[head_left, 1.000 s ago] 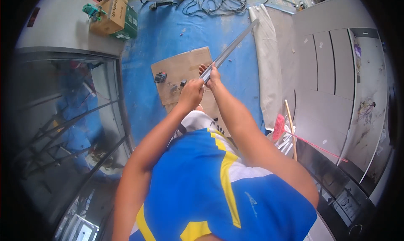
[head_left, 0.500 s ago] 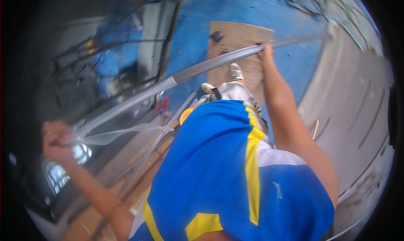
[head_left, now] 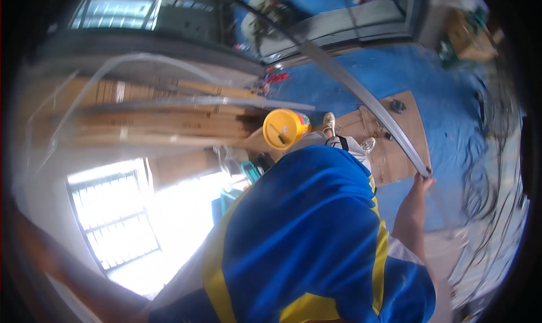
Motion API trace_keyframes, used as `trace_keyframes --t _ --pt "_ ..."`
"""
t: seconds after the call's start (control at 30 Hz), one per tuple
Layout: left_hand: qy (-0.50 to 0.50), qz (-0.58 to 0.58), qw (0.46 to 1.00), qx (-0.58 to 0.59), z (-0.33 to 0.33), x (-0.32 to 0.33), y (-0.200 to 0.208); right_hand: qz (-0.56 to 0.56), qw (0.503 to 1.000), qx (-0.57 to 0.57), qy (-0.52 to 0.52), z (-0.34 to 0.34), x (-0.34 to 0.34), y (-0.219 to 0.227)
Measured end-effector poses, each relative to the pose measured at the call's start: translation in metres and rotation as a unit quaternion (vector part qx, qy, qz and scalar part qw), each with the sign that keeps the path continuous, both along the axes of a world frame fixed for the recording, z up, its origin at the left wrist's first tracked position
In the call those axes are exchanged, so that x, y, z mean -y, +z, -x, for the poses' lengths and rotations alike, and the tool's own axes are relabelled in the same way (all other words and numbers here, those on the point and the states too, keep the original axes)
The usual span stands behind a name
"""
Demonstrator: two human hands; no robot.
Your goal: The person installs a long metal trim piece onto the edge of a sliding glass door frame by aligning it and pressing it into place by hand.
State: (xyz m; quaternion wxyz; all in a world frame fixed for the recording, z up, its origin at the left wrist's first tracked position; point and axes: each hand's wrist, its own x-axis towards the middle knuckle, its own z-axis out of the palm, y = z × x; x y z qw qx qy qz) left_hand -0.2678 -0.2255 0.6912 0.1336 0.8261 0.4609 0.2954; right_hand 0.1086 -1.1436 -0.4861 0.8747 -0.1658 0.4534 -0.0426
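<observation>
Right now the fingers of the right hand [head_left: 423, 182] are clamped around a long grey strip [head_left: 367, 101]. It leans away from these fingers, up and to the left across the view, passing in front of a brown cardboard sheet [head_left: 415, 125]. Blur past the grip makes it hard to tell whether the strip ends there. The left forearm [head_left: 73, 266] runs off into the dark rim, well apart to the left of the right fingers; its hand is out of view, so I cannot tell whether those fingers are apart or together.

Near the right fingers, up and a little left, a small black item [head_left: 388, 136] lies on the sheet, with a dark tool [head_left: 397, 106] farther up. Also left of the fingers come two pale shoes [head_left: 329, 122], then a yellow bucket [head_left: 276, 128] with a dark thing on top. Long brown cartons [head_left: 169, 122] lie well beyond that, farther left. Blue floor covering [head_left: 449, 125] spreads above and right of the fingers, and loose dark cables [head_left: 477, 182] coil to their right.
</observation>
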Motion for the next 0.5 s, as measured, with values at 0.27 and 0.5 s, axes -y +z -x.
trace_keyframes --t 0.27,0.5 --pt "0.125 0.284 0.912 -0.267 0.160 0.105 -0.343 -0.006 0.993 -0.113 -0.031 -0.001 0.043 -0.008" --pt "0.447 0.500 0.724 -0.160 0.344 0.163 -0.614 0.258 0.956 -0.016 0.140 0.029 0.124 0.039"
